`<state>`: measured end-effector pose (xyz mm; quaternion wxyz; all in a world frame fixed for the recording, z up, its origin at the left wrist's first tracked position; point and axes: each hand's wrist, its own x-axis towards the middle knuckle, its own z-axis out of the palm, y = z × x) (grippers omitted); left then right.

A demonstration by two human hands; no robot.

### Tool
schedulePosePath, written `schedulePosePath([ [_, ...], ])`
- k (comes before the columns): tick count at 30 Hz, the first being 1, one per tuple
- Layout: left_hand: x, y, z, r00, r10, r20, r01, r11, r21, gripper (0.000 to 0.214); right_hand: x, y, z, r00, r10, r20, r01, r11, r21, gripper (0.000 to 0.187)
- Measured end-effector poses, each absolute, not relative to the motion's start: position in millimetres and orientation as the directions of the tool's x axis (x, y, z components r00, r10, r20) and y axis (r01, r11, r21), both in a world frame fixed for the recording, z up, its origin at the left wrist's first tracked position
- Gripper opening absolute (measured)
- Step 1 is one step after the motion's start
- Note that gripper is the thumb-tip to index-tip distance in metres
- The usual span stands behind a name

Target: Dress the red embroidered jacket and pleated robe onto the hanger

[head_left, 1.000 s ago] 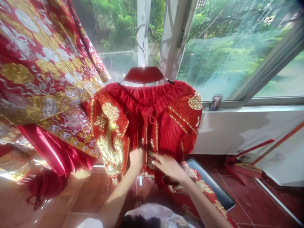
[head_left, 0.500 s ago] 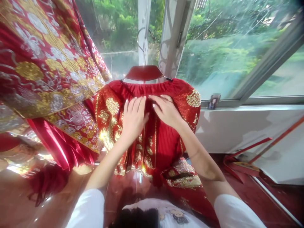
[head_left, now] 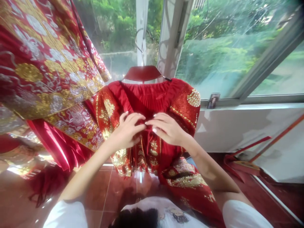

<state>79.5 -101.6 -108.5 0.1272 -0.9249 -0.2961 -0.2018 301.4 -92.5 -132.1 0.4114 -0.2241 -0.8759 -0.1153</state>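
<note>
A red jacket [head_left: 152, 155] with gold embroidery and a gathered neckline hangs in front of me on a hanger [head_left: 142, 74] with a wire hook and a wide red-brown bar. At the middle of its front, my left hand [head_left: 128, 131] is closed with bent fingers on the neckline edge. Facing it, my right hand [head_left: 169, 129] pinches the other side of the same edge, the fingertips almost meeting. A thin red tie [head_left: 149, 137] dangles below the fingers. Just what each fingertip grips is partly hidden. Behind the hands, the pleated inner back of the jacket shows.
Red garments with gold and silver embroidery [head_left: 54, 66] hang close on the left. Behind stand sliding windows [head_left: 220, 63] above a ledge with a small blurred object [head_left: 213, 100]. More embroidered red cloth [head_left: 187, 179] lies lower right. A red dustpan-like item [head_left: 244, 164] rests on the floor.
Both hands have moved down from the upper neckline and drawn its front edge down with them. The neck opening now gapes wider, showing the inner back.
</note>
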Motion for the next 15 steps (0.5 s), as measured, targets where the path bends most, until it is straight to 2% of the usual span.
schedulePosePath([
  [2, 72, -105, -103, 0.763, 0.481, 0.432, 0.546, -0.837, -0.034, 0.019, 307, -97, -130, -0.555, 0.27, 0.786, 0.472, 0.881, 0.031, 0.026],
  [4, 66, -106, -100, 0.784, 0.472, 0.403, 0.494, -0.868, 0.054, 0.004, 318, -98, -122, -0.545, 0.319, 0.775, 0.515, 0.857, 0.009, 0.026],
  [6, 61, -108, -103, 0.812, 0.466, 0.35, 0.47, -0.879, 0.08, 0.01, 331, -98, -115, -0.533, 0.389, 0.751, 0.597, 0.803, 0.008, 0.025],
  [8, 58, -112, -113, 0.834, 0.468, 0.292, 0.486, -0.874, 0.014, 0.016, 339, -103, -113, -0.586, 0.405, 0.702, 0.59, 0.807, 0.027, 0.028],
  [11, 60, -121, -131, 0.892, 0.403, 0.206, 0.433, -0.892, -0.127, 0.025, 332, -123, -125, -0.773, 0.374, 0.513, 0.429, 0.903, -0.012, 0.038],
  [13, 66, -122, -134, 0.924, 0.32, 0.207, 0.36, -0.913, -0.193, 0.03, 319, -136, -139, -0.825, 0.457, 0.331, 0.455, 0.886, -0.09, 0.039],
  [15, 77, -118, -128, 0.915, 0.273, 0.296, 0.358, -0.889, -0.286, 0.028, 303, -139, -154, -0.757, 0.617, 0.217, 0.59, 0.787, -0.179, 0.032],
])
